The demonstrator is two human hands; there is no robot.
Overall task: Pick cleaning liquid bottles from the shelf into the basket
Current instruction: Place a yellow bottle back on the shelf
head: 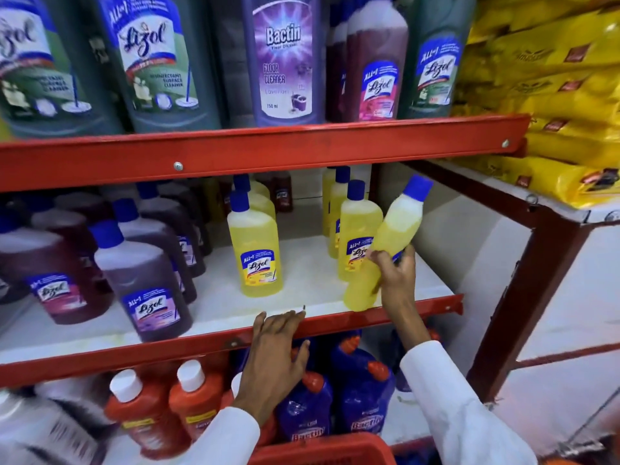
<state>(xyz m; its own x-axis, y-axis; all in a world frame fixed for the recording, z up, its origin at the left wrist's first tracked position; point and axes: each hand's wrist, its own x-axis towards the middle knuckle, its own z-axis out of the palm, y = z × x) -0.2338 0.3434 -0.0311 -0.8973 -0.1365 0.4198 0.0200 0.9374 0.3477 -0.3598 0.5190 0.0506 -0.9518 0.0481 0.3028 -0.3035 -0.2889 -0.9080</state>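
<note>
Head view: right hand (394,271) clamps tilted yellow plastic bottle (385,250) at shelf's (235,317) front-right edge; left hand (276,344) open, empty; lift clear, lower into red basket (322,449).

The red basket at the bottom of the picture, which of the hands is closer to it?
Left. The left hand rests on the red shelf edge just above the red basket; the right hand is higher, gripping a tilted yellow bottle.

Red basket (322,448) is running off the bottom edge, only its rim showing. Right hand (394,275) is covering the label of the tilted yellow bottle (389,243). Blur is smearing the white bottles (40,427) at the lower shelf's left end, labels unreadable.
</note>
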